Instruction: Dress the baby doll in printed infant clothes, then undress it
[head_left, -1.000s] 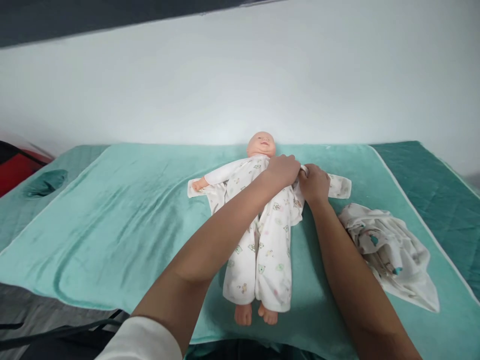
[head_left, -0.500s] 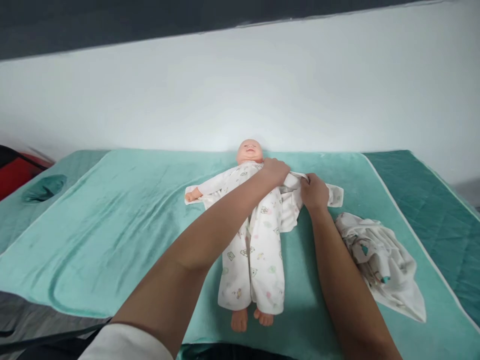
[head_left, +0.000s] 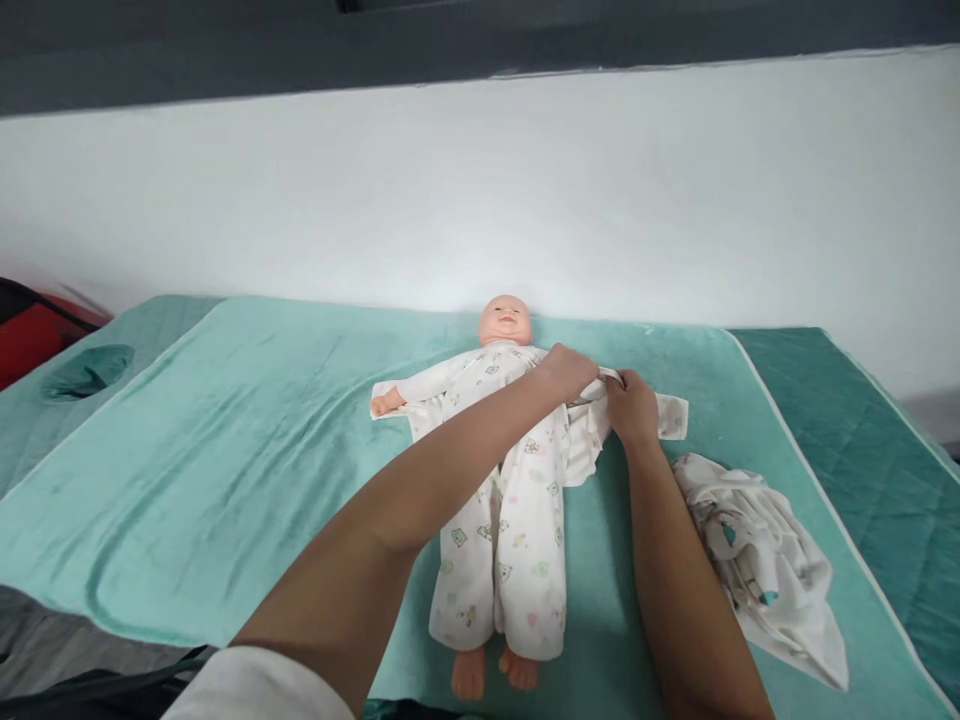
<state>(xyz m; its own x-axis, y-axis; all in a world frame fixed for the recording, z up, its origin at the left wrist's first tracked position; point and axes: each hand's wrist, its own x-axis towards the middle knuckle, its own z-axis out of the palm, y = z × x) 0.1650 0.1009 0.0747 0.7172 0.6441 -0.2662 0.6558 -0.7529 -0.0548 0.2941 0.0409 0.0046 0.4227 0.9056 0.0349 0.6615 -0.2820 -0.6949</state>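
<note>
A baby doll (head_left: 507, 322) lies on its back in white printed trousers (head_left: 498, 560) and a white top. A white printed garment (head_left: 589, 440) is spread beneath its upper body. One doll arm is stretched out on the left, its hand on a sleeve end. My left hand (head_left: 571, 374) crosses the doll's chest, its fingers closed at the opposite shoulder on white cloth, the sleeve. My right hand (head_left: 631, 408) pinches the edge of that sleeve just beside it. The sleeve's cuff (head_left: 673, 417) sticks out past my right hand. That doll arm is hidden.
A crumpled white cloth (head_left: 765, 570) with teal marks lies right of my right forearm. Under everything is a light green blanket (head_left: 225, 480) over a darker green quilted pad (head_left: 855, 420). A white wall (head_left: 450, 200) rises behind. A red and black object (head_left: 34, 335) sits far left.
Both hands have moved slightly right along the sleeve and closer together. The view has tilted a little, so the doll and the crumpled cloth appear lower.
</note>
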